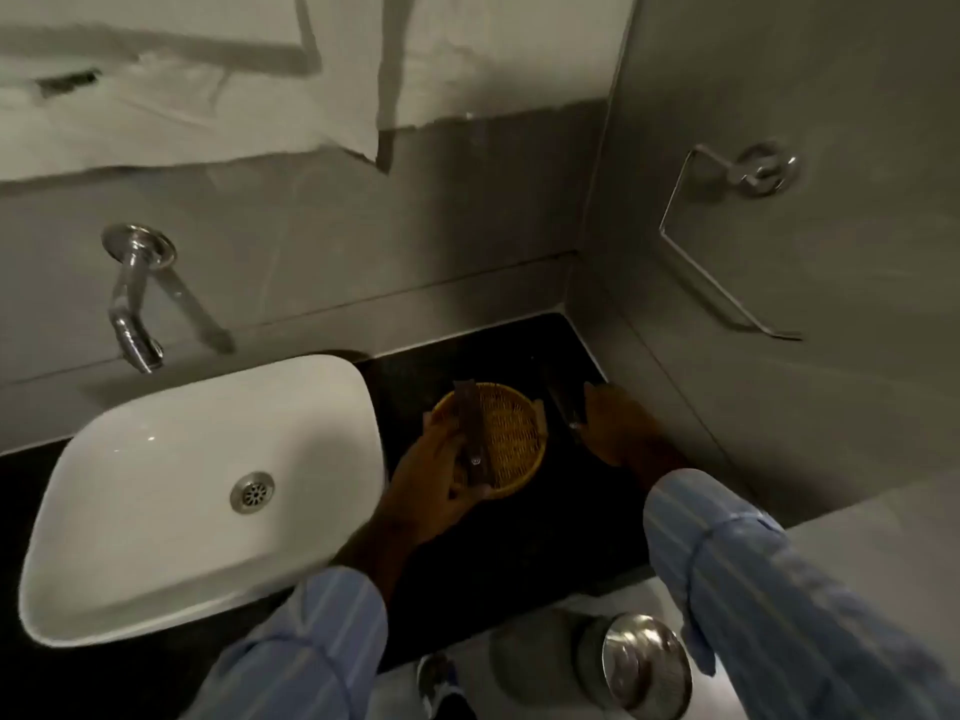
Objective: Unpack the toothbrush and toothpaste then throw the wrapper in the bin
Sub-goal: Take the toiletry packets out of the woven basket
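Each hand (436, 485) — one dark packet (470, 433)

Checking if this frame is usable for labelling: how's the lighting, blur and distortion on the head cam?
Head view: dim overall; dark countertop swallows the dark packets, so the one by the right hand barely separates. Left hand holds a packet over the wicker basket, slightly soft. Glare on the bin lid. Wide-angle bending at the sink edges.
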### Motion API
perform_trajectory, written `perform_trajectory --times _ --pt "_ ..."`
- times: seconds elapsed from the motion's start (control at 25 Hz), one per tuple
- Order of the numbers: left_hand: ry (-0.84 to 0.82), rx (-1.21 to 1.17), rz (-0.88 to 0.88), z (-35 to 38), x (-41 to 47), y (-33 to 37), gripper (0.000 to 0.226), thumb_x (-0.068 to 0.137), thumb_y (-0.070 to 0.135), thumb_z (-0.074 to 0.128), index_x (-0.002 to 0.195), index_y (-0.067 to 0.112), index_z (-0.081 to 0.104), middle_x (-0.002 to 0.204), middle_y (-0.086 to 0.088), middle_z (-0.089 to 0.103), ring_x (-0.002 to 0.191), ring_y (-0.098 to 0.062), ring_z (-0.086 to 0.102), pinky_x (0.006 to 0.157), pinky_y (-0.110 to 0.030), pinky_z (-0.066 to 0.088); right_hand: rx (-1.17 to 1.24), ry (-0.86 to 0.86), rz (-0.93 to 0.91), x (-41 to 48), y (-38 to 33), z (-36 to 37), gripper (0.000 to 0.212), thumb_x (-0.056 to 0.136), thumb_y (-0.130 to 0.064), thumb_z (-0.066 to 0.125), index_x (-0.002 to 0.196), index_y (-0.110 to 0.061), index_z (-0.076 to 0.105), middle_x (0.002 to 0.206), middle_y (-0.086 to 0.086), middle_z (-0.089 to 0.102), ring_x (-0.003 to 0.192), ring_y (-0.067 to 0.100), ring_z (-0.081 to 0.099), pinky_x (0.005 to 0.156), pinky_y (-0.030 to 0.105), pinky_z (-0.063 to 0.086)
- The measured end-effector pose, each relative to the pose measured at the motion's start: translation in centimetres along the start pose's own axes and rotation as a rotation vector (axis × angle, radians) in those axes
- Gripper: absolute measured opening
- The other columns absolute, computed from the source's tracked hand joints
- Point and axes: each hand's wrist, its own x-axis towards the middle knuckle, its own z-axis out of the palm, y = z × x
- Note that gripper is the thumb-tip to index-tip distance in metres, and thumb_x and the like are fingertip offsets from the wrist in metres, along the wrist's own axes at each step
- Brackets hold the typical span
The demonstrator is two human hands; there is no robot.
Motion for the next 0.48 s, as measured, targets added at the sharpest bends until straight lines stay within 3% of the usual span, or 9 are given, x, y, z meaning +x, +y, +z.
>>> perform_trajectory --times 0.2,0.36,0.48 --pt "-0.119 0.107 -0.283 7.7 -4.8 -3.7 0.093 0.085 0.069 0.053 0.155 0.015 0.027 0.164 -0.005 0.023 0.152 -0.023 0.016 0.123 -0.038 0.016 0.135 -0.104 0.123 3.0 0.0 4.7 0.064 0.097 -0.02 0.056 0.152 0.0 0.028 0.154 0.023 0.036 0.141 0.039 0.036 0.114 0.049 0.036" --pt "-0.251 0.33 -0.291 10.4 -5.2 -6.7 0.098 0.084 0.078 0.03 0.157 0.013 0.021 0.167 -0.008 0.008 0.154 -0.026 0.004 0.124 -0.045 0.009 0.233 -0.088 0.222 5.8 -0.3 6.7 0.057 0.094 -0.024 0.061 0.141 0.003 0.043 0.141 0.025 0.048 0.13 0.043 0.048 0.105 0.052 0.046" --pt "-0.282 0.401 -0.264 12.0 -5.9 -7.6 0.091 0.089 0.072 0.03 0.157 0.013 0.021 0.167 -0.011 0.004 0.154 -0.029 0.003 0.123 -0.046 0.006 0.194 -0.068 0.272 7.3 -0.4 7.8 0.043 0.094 -0.025 0.061 0.127 0.003 0.059 0.13 0.025 0.059 0.121 0.043 0.055 0.097 0.051 0.052"
